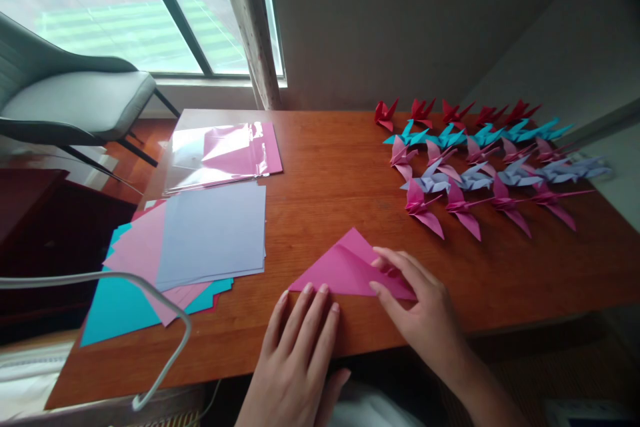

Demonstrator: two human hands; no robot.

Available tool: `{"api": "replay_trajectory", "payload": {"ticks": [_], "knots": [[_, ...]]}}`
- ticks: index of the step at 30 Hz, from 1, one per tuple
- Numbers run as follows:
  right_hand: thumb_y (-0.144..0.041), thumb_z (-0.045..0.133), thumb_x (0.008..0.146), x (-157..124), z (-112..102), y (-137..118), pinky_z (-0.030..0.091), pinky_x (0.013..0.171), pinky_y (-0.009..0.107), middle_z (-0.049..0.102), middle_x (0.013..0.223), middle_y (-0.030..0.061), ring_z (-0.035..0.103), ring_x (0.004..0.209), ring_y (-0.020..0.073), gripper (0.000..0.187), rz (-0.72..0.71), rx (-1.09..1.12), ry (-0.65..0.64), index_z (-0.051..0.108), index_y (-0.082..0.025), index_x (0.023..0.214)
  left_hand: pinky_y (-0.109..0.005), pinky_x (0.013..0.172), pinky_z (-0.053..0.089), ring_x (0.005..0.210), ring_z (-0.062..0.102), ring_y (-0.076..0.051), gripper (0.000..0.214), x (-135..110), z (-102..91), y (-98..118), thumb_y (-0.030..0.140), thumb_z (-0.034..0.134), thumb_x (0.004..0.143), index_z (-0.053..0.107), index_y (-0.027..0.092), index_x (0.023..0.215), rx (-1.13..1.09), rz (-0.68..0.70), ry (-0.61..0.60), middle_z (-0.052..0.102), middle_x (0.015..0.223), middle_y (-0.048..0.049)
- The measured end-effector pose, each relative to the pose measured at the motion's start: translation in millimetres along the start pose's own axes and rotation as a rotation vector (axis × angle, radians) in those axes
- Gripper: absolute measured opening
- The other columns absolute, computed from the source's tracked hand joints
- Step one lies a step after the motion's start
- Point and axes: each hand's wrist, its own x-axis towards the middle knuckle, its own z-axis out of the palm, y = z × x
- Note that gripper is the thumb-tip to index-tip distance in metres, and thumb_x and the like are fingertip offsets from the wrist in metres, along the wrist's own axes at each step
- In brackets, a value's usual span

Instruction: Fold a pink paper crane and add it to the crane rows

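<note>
A pink sheet of paper folded into a triangle (345,267) lies near the front edge of the wooden table (325,167). My left hand (300,347) rests flat with its fingers stretched out, fingertips on the triangle's lower left edge. My right hand (420,307) lies on the triangle's right corner, fingers spread and pressing the paper down. Neither hand grips anything.
A stack of lilac, pink and blue paper sheets (200,240) lies at the left, with a clear plastic packet of pink paper (225,153) behind it. Rows of folded paper cranes (475,160) fill the right back. A grey chair (75,100) stands by the window. A white cable (165,320) loops at the front left.
</note>
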Motion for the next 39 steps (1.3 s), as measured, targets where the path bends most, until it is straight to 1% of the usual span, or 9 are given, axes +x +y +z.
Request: {"api": "replay_trajectory", "payload": {"ticks": [6,12,17,21,24,27,30,35,39], "knots": [[-0.015,0.059,0.094,2,-8,-3,0.056,0.069,0.026,0.066,0.083,0.0039,0.067,0.075,0.0172,0.012,-0.035,0.006,0.012,0.068,-0.021,0.095,-0.051,0.118,0.030,0.144,0.041,-0.035,0.054,12,-0.8,-3,0.022,0.058,0.092,0.052,0.010,0.145,-0.089,-0.047,0.052,0.049,0.154,-0.0173],[-0.002,0.054,0.093,-12,-7,-26,0.056,0.079,0.027,0.068,0.091,0.0062,0.068,0.085,0.0172,0.032,-0.222,-0.074,0.108,0.068,-0.023,0.114,-0.035,0.104,0.051,0.133,0.055,-0.025,0.055,26,-9.9,-11,0.017,0.056,0.096,0.043,0.013,0.150,-0.324,-0.232,0.192,0.050,0.152,-0.0175],[0.001,0.053,0.092,-21,11,-40,0.058,0.084,0.029,0.071,0.098,0.0086,0.068,0.088,0.0181,0.033,-0.283,-0.052,0.025,0.067,-0.019,0.115,-0.028,0.099,0.053,0.119,0.064,-0.020,0.045,29,-15.2,-18,0.008,0.054,0.094,0.056,0.018,0.139,-0.419,-0.099,0.222,0.063,0.139,-0.0122],[-0.022,0.058,0.097,-16,8,-42,0.059,0.086,0.034,0.072,0.105,0.0118,0.067,0.093,0.0215,0.021,-0.332,-0.009,-0.100,0.066,-0.015,0.114,-0.030,0.099,0.054,0.112,0.066,-0.020,0.034,21,-16.2,-27,0.008,0.054,0.094,0.064,0.017,0.125,-0.453,-0.041,0.242,0.072,0.121,-0.0110],[-0.046,0.051,0.100,-11,-2,-37,0.057,0.092,0.045,0.071,0.112,0.0157,0.065,0.103,0.0278,0.041,-0.399,-0.047,-0.171,0.066,-0.013,0.120,-0.030,0.099,0.055,0.112,0.066,-0.021,0.033,16,-18.0,-36,0.006,0.055,0.091,0.066,0.017,0.120,-0.466,-0.046,0.200,0.073,0.119,-0.0111],[-0.026,0.054,0.098,-4,-9,-26,0.055,0.098,0.048,0.071,0.120,0.0145,0.062,0.115,0.0288,0.029,-0.360,-0.119,-0.160,0.066,-0.016,0.123,-0.028,0.094,0.057,0.105,0.069,-0.019,0.035,15,-21.0,-44,0.004,0.051,0.092,0.067,0.018,0.119,-0.492,-0.040,0.117,0.073,0.115,-0.0096],[-0.003,0.048,0.090,6,-13,-12,0.050,0.107,0.054,0.064,0.137,0.0114,0.053,0.132,0.0290,0.043,-0.333,-0.160,-0.115,0.069,-0.022,0.123,-0.027,0.090,0.058,0.104,0.069,-0.018,0.036,16,-23.4,-51,0.004,0.047,0.093,0.069,0.021,0.115,-0.503,-0.045,0.095,0.073,0.115,-0.0091],[0.004,0.041,0.086,20,-14,9,0.046,0.111,0.059,0.046,0.156,0.0091,0.041,0.145,0.0290,0.056,-0.335,-0.162,-0.169,0.069,-0.026,0.124,-0.030,0.093,0.058,0.110,0.068,-0.020,0.034,15,-22.8,-62,0.004,0.049,0.092,0.071,0.022,0.111,-0.465,-0.043,0.116,0.074,0.118,-0.0090],[-0.001,0.049,0.092,24,-14,17,0.052,0.107,0.052,0.058,0.144,0.0106,0.051,0.135,0.0260,0.044,-0.371,-0.110,-0.160,0.069,-0.026,0.123,-0.031,0.092,0.058,0.109,0.070,-0.020,0.033,14,-21.0,-70,0.006,0.050,0.094,0.070,0.023,0.113,-0.431,-0.047,0.161,0.075,0.118,-0.0083]]}}
